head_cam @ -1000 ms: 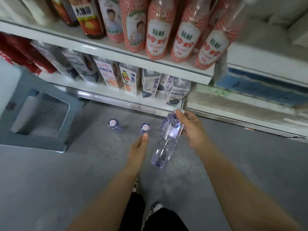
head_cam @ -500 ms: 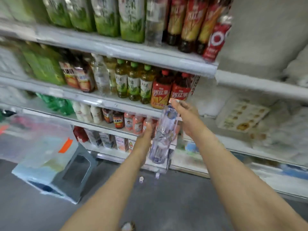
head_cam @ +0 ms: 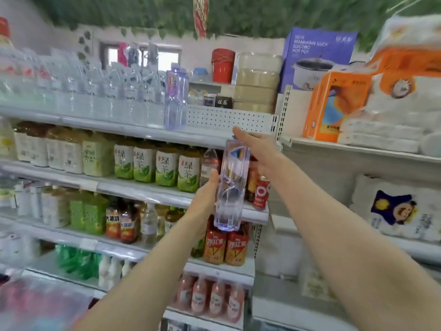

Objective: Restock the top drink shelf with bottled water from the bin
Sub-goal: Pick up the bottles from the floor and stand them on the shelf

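Observation:
I hold a clear water bottle [head_cam: 232,187] upright in front of the second shelf, just under the top shelf [head_cam: 210,137]. My right hand [head_cam: 259,149] grips its neck from above. My left hand [head_cam: 206,197] lies with straight fingers against the bottle's left side. Rows of clear water bottles [head_cam: 95,96] fill the left of the top shelf, ending at two purple-tinted bottles [head_cam: 175,101]. To the right of them lies bare shelf in front of a perforated panel [head_cam: 229,118]. The translucent bin [head_cam: 38,304] shows blurred at the bottom left.
Green tea bottles [head_cam: 167,168] and a red can [head_cam: 261,192] stand on the shelf behind the held bottle. A purple hot pot box [head_cam: 315,56], an orange box [head_cam: 334,106] and tissue packs [head_cam: 393,111] fill the neighbouring shelf to the right.
The bottle has risen from near the floor to just under the top shelf, with both hands still on it. The view has swung up from the bottom shelves.

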`<state>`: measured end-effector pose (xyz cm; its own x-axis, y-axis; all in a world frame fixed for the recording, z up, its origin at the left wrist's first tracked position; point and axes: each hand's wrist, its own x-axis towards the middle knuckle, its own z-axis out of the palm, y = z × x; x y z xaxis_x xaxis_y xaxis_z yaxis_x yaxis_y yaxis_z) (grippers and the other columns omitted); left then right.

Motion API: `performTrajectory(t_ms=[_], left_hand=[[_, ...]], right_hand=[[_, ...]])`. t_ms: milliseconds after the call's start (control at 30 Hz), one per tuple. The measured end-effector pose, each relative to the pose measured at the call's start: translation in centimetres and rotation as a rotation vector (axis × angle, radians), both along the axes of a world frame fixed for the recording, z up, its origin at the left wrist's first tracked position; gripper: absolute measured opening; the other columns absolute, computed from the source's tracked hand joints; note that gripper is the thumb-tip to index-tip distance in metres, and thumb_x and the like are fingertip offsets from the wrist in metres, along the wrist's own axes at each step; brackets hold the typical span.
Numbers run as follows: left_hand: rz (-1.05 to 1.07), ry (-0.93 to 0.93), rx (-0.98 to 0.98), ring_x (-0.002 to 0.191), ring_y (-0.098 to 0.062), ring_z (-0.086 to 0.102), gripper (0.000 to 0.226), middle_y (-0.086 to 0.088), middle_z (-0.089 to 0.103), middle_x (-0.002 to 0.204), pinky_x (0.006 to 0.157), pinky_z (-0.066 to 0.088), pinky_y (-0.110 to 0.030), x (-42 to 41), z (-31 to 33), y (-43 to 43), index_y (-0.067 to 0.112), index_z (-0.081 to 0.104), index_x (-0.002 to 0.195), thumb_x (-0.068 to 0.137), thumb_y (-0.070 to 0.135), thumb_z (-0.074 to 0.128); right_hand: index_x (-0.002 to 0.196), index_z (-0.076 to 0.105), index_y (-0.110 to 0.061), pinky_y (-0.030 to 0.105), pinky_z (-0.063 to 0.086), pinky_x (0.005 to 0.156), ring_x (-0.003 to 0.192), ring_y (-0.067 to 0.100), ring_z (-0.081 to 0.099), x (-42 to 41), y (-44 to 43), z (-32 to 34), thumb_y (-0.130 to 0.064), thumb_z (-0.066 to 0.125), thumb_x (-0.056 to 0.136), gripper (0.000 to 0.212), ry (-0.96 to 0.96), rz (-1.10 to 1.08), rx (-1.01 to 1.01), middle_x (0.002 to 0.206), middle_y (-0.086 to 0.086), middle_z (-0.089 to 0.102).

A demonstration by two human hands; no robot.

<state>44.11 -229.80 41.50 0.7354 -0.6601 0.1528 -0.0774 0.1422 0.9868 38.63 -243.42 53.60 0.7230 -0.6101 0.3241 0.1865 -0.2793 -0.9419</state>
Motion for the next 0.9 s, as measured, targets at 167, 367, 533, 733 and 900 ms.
performTrajectory(t_ms=[167,367,533,733,900], left_hand=[[0.001,-0.073,-0.020,0.128,-0.031,0.054,0.100,-0.003,0.063,0.135,0.111,0.036,-0.057,2.5,5.4,-0.1,0.032,0.059,0.135,0.067,0.096,0.026],[-0.090,-0.115,-0.114,0.127,-0.026,0.056,0.095,-0.001,0.063,0.134,0.112,0.036,-0.054,9.0,9.8,-1.0,0.028,0.058,0.134,0.069,0.094,0.036],[-0.432,-0.122,-0.182,0.123,-0.027,0.061,0.068,-0.005,0.067,0.129,0.108,0.042,-0.056,16.0,13.1,-1.5,0.020,0.062,0.133,0.087,0.069,0.052],[-0.656,-0.137,-0.225,0.117,-0.034,0.060,0.059,-0.019,0.061,0.130,0.109,0.042,-0.052,22.1,16.2,-2.6,0.006,0.061,0.133,0.091,0.047,0.063],[-0.417,-0.191,-0.266,0.085,-0.021,0.063,0.054,-0.006,0.073,0.097,0.084,0.044,-0.034,24.4,16.6,-4.7,0.009,0.073,0.104,0.072,0.052,0.075]], right_hand=[[0.083,0.079,-0.019,0.039,0.054,0.077,0.089,0.018,0.072,1.6,0.8,5.9,-0.048,0.087,0.075,0.031,-0.065,0.028,-0.029,0.077,-0.005,0.078],[0.091,0.077,-0.019,0.029,0.051,0.063,0.062,0.007,0.074,6.9,0.4,11.3,-0.049,0.091,0.068,0.040,-0.148,0.009,-0.070,0.078,-0.006,0.079],[0.090,0.077,-0.017,0.039,0.060,0.078,0.090,0.025,0.075,11.9,-0.5,15.1,-0.050,0.090,0.069,0.041,-0.197,0.007,-0.087,0.092,0.004,0.080],[0.101,0.075,-0.014,0.033,0.061,0.069,0.081,0.023,0.075,16.9,-2.2,17.7,-0.051,0.072,0.088,0.039,-0.194,0.147,-0.046,0.095,0.006,0.078],[0.108,0.070,-0.009,0.038,0.064,0.072,0.076,0.023,0.074,20.0,-3.5,17.9,-0.049,0.058,0.099,0.043,-0.193,0.163,0.009,0.090,0.005,0.077]])
